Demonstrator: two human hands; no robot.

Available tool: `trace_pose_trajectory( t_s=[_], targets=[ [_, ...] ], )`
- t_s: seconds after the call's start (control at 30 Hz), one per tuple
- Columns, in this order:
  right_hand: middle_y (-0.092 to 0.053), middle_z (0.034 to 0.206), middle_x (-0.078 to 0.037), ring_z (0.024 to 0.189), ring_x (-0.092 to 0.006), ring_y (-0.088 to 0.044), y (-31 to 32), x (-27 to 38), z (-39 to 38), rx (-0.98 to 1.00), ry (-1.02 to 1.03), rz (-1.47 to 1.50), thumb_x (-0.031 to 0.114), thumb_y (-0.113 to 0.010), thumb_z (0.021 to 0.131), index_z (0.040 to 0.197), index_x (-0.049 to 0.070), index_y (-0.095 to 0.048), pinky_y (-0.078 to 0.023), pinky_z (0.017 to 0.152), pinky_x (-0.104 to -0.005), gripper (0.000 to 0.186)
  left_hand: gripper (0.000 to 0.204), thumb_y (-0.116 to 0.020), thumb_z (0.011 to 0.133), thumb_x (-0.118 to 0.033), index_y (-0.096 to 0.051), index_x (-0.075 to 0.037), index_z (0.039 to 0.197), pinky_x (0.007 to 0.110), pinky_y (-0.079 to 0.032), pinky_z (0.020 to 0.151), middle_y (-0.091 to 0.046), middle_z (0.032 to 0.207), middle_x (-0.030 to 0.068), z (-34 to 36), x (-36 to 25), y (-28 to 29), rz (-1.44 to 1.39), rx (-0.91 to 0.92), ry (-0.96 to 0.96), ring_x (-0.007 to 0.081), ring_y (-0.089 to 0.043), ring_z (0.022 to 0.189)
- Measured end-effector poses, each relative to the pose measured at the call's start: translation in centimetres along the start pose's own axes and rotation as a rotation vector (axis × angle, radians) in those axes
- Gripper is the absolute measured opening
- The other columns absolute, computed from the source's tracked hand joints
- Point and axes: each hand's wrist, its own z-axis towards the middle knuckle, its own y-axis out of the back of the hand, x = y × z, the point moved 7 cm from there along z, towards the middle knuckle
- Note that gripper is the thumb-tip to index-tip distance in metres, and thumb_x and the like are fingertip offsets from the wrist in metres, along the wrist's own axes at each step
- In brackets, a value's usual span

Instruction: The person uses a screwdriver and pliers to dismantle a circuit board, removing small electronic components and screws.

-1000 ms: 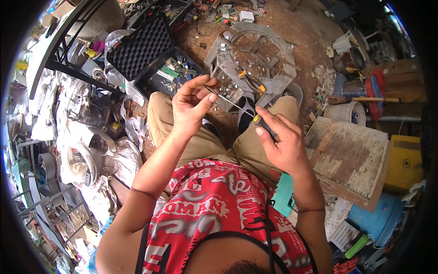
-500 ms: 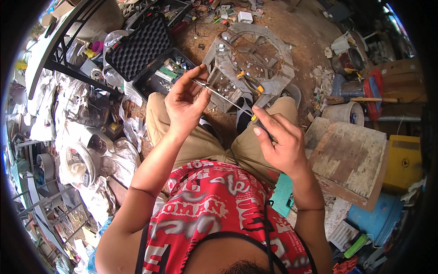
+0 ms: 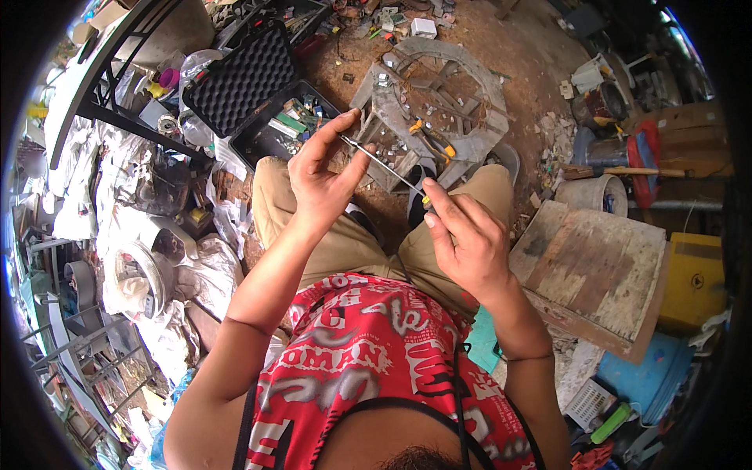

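My right hand (image 3: 471,241) is wrapped round a screwdriver (image 3: 395,175), its yellow-and-black handle mostly hidden by the fingers. The thin metal shaft slants up and left to my left hand (image 3: 321,174). There the thumb and curled fingers close about a small metal piece (image 3: 352,143) at the shaft's tip, too small to name. Beyond the hands, orange-and-black pliers (image 3: 432,141) lie on a worn grey wooden frame (image 3: 489,86) with an octagonal top. Small metal bits are scattered on and around that frame.
Left of the frame, an open black case (image 3: 243,74) with foam in its lid holds small parts. A wooden board (image 3: 591,270) lies to my right, near a yellow container (image 3: 695,278) and a blue bucket (image 3: 646,376). White sacks (image 3: 207,274) crowd the left.
My right hand has moved slightly left and up with the screwdriver. The left thumb has shifted right, and the gap between thumb and forefinger looks wider.
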Motion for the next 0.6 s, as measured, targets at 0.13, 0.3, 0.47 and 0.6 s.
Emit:
trace_pose_trajectory(
  t_s=[0.13,0.3,0.47,0.6],
  targets=[
    [-0.056,0.074,-0.007,0.059,-0.0272,-0.058,0.2,0.0,0.1,0.022,-0.028,-0.040,0.011,-0.066,0.085,0.124,0.008,-0.061,-0.048,0.055,-0.0381,0.040,0.044,-0.069,0.082,0.008,-0.057,0.006,0.124,0.029,-0.048,0.097,-0.064,0.122,0.0120,0.2,0.3,-0.5,-0.062,0.032,0.051,0.0149,-0.061,0.110],
    [-0.056,0.071,-0.009,0.057,-0.0289,-0.058,3.4,-0.6,2.8,0.178,-0.047,-0.072,0.014,-0.065,0.086,0.118,0.009,-0.065,-0.047,0.053,-0.0387,0.033,0.046,-0.066,0.085,0.010,-0.053,0.005,0.128,0.029,-0.047,0.098,-0.062,0.122,0.0106,-0.5,0.7,-1.5,-0.203,0.118,0.145,0.0156,-0.059,0.112],
    [-0.056,0.072,-0.010,0.059,-0.0292,-0.057,3.8,-0.4,3.6,0.211,-0.067,-0.054,0.011,-0.067,0.085,0.117,0.010,-0.067,-0.047,0.055,-0.0381,0.033,0.047,-0.064,0.087,0.009,-0.050,0.005,0.131,0.026,-0.049,0.092,-0.062,0.122,0.0119,-0.5,1.3,-1.0,-0.258,0.129,0.149,0.0127,-0.060,0.106],
    [-0.057,0.074,-0.010,0.061,-0.0278,-0.058,1.6,0.0,1.2,0.055,-0.104,0.006,0.012,-0.066,0.086,0.122,0.010,-0.064,-0.047,0.056,-0.0390,0.036,0.045,-0.065,0.087,0.008,-0.051,0.005,0.130,0.023,-0.049,0.088,-0.064,0.120,0.0113,-0.2,1.2,-1.3,-0.265,-0.013,0.135,0.0107,-0.060,0.103]
  ],
)
